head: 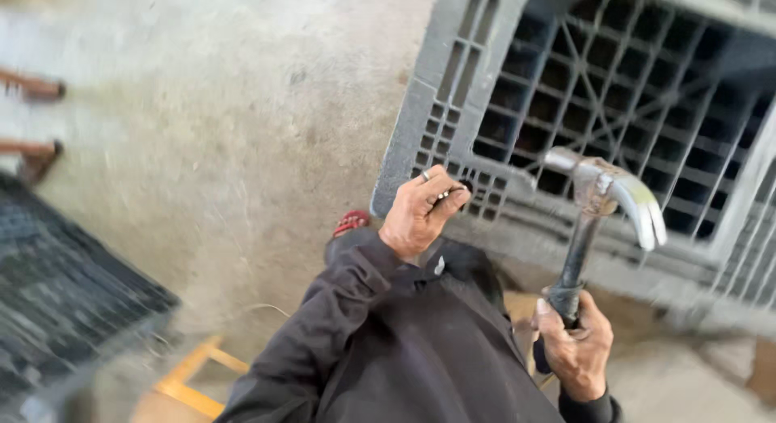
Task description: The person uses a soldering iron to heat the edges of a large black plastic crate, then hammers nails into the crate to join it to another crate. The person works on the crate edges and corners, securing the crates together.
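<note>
We hold a small nail [447, 196] against the corner of the grey plastic crate [453, 108]; it is not yet driven in; our left hand [420, 213] pinches it, fingers [444, 190] together; our right hand [575, 342] is clamped on the hammer [602, 205], whose head is near the crate's lower rim.
</note>
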Action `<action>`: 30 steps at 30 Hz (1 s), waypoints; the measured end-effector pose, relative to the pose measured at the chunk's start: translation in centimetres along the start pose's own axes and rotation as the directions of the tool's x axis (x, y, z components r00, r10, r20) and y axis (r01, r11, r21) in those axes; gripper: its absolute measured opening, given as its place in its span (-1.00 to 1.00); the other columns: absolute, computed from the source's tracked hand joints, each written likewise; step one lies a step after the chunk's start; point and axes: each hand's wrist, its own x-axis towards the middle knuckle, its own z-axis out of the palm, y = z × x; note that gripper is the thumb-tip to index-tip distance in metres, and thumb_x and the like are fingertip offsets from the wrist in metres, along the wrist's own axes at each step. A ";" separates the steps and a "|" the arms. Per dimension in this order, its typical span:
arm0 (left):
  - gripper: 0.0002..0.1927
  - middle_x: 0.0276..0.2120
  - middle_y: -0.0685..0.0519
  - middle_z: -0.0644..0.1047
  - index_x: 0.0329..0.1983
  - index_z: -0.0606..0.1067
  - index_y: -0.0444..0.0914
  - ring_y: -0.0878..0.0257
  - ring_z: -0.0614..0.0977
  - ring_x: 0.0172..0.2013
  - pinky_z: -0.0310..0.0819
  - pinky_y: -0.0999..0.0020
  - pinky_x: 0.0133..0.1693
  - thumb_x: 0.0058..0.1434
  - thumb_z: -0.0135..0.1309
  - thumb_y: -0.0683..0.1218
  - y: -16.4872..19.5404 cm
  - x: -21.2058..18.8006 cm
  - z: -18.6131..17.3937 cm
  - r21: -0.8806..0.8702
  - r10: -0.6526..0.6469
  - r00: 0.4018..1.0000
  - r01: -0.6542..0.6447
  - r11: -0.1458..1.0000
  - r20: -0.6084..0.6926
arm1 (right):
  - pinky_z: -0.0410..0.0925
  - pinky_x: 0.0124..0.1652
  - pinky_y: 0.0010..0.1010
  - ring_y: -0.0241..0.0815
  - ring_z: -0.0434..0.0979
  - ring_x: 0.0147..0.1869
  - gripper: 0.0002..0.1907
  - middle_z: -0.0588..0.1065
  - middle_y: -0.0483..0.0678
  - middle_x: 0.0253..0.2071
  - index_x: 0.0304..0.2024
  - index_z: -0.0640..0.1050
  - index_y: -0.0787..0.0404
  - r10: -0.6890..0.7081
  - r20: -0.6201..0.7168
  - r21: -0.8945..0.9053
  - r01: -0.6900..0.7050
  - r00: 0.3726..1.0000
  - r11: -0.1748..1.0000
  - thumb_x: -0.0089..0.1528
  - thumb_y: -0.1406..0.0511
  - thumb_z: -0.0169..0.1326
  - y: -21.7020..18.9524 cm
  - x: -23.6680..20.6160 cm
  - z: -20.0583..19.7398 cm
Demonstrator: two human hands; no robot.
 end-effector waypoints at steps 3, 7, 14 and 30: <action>-0.87 -0.38 -0.03 0.40 -0.17 0.51 -0.33 0.13 0.45 -0.40 0.37 0.29 -0.28 0.40 0.14 -0.14 -1.1 -0.4 -1.1 -0.076 0.036 0.986 -0.024 0.997 0.162 | 0.41 -0.26 -0.53 -0.37 0.56 -0.30 -0.83 0.55 -0.13 -0.40 -0.14 0.46 0.31 -0.045 -0.164 0.003 0.046 0.985 0.999 0.30 0.35 0.15 0.0 -6.6 4.9; -0.87 -0.38 0.00 0.41 -0.17 0.54 -0.31 0.18 0.47 -0.38 0.36 0.31 -0.29 0.39 0.17 -0.13 -1.9 -1.3 -1.5 -0.115 0.108 0.968 -0.084 0.990 0.225 | 0.34 -0.51 -0.48 -0.35 0.43 -0.53 -0.82 0.43 -0.13 -0.54 -0.19 0.42 0.26 0.339 -0.281 0.160 -0.304 0.898 0.939 0.28 0.32 0.15 0.5 -12.7 11.8; -0.84 -0.34 0.09 0.38 -0.11 0.61 -0.27 0.28 0.47 -0.33 0.41 0.35 -0.25 0.40 0.22 -0.07 -3.2 -2.7 -0.5 -0.171 0.201 0.924 -0.152 0.974 0.324 | 0.31 -0.57 -0.51 -0.36 0.39 -0.60 -0.80 0.42 -0.15 -0.51 -0.18 0.37 0.17 0.393 -0.243 0.453 -0.255 0.887 0.854 0.35 0.21 0.08 2.0 -14.9 15.5; -0.86 -0.24 -0.01 0.63 -0.07 0.60 -0.29 0.17 0.70 -0.25 0.59 0.33 -0.19 0.38 0.22 -0.14 -2.6 -2.7 4.0 -0.089 0.285 0.784 -0.285 0.954 0.551 | 0.25 -0.56 -0.49 -0.39 0.33 -0.60 -0.82 0.36 -0.16 -0.61 -0.23 0.40 0.21 0.366 -0.352 0.379 -0.226 0.862 0.897 0.34 0.25 0.08 2.8 -16.9 14.6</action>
